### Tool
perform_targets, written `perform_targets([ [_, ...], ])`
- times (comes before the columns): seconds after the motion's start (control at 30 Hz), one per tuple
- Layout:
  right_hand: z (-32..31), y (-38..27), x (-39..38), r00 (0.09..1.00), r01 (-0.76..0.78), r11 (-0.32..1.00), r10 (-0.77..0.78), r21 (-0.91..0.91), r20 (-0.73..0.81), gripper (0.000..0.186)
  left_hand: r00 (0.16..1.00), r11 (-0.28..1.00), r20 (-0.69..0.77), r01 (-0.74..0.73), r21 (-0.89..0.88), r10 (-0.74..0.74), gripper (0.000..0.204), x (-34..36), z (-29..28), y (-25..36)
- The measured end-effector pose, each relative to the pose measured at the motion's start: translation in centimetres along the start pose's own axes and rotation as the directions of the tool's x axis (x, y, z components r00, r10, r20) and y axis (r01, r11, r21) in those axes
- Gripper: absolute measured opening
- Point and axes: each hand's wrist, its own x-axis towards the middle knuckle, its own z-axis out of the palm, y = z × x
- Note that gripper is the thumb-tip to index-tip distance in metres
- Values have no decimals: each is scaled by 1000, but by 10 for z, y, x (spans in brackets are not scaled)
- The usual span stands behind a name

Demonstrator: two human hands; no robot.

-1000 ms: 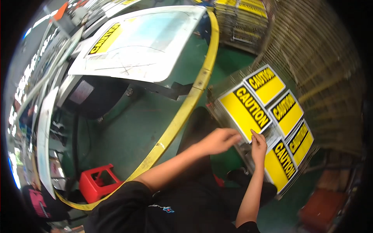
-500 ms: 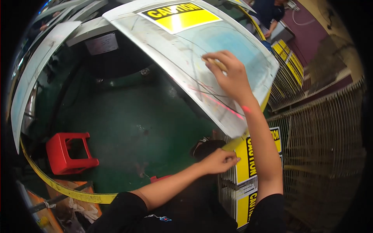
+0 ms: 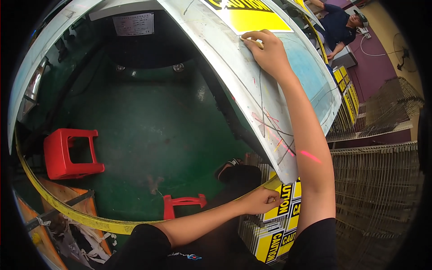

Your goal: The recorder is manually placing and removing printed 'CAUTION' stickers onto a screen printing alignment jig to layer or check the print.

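Note:
My right hand (image 3: 268, 53) is closed on a small tan stick-like piece (image 3: 253, 42), held over the white board (image 3: 225, 49). The piece is beside the lower left corner of a yellow and black caution sign (image 3: 258, 20) lying on that board. Dark and pink marks streak the board's near end, and a light-blue patch covers its right side. Lower down, my left hand (image 3: 261, 200) has its fingers curled together; whether anything is in them is hidden. It is next to a stack of caution signs (image 3: 270, 236) at the board's near end.
A red stool (image 3: 67, 155) stands on the green floor at left, and another red stool (image 3: 168, 208) shows partly above my left forearm. A yellow curved rail (image 3: 85, 220) runs along the lower left. Wire racks (image 3: 373, 189) fill the right side. A co-worker (image 3: 337, 24) sits at upper right.
My right hand has moved up the board with the tan piece, close to the sign's lower corner. My left hand stays curled by the stack. The view has shifted, showing more of the co-worker.

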Motion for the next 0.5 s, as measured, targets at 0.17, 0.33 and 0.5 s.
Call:
perform_targets([
  [0.17,4,3,6,1000,-7,1000,8,17,-30,18,999,999,-38,-21,-31,19,38,0,2,0],
  [0.33,9,1,12,996,2,1000,-2,-2,-92,24,999,999,-34,-6,-33,4,38,0,2,0],
  [0.5,0,0,44,956,-4,1000,2,-6,-292,29,999,1000,-27,-19,3,19,38,2,2,0],
])
